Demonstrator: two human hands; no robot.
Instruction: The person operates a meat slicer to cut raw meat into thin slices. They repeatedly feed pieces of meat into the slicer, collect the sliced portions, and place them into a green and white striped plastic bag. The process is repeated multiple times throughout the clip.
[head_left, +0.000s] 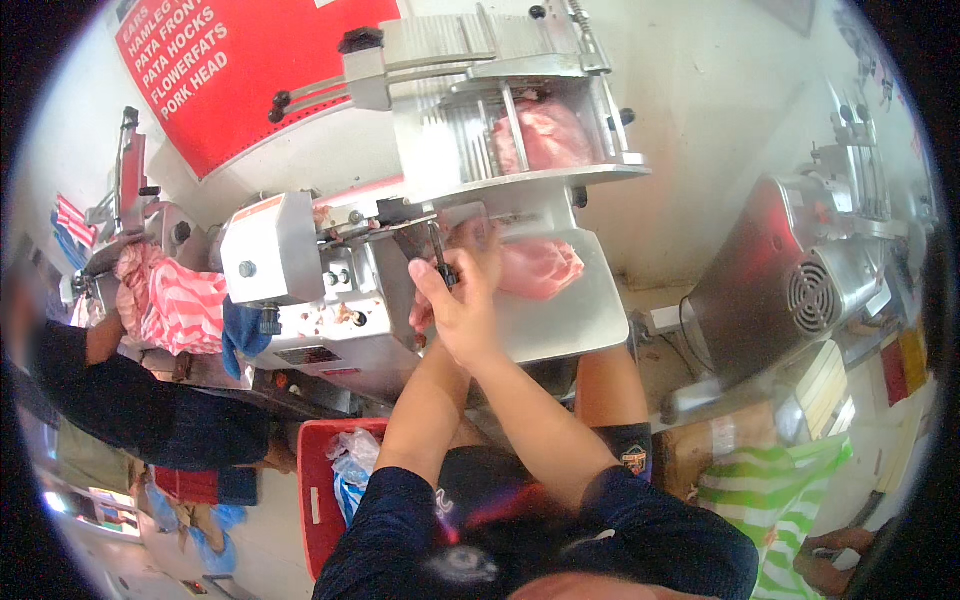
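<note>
A metal meat slicer stands before me, with a block of pink meat (547, 135) on its ribbed carriage (442, 150) behind metal rods. My right hand (461, 304) is closed around a dark handle (448, 274) on a metal rod at the slicer's front. Behind it, my left forearm crosses under the right wrist. My left hand (480, 236), blurred and partly hidden, is beneath the carriage, beside the sliced pink meat (540, 268) on the metal receiving tray (570, 322); its fingers' grip is unclear. Meat scraps (341, 315) lie on the slicer's base.
Another slicer (772, 277) stands at right. At left, a person in dark clothing (165, 405) is near a further slicer and a red-striped bag (187, 307). A red bin (319, 450) holds plastic bags. A green-striped bag (772, 495) lies lower right, near another person's hand (832, 559).
</note>
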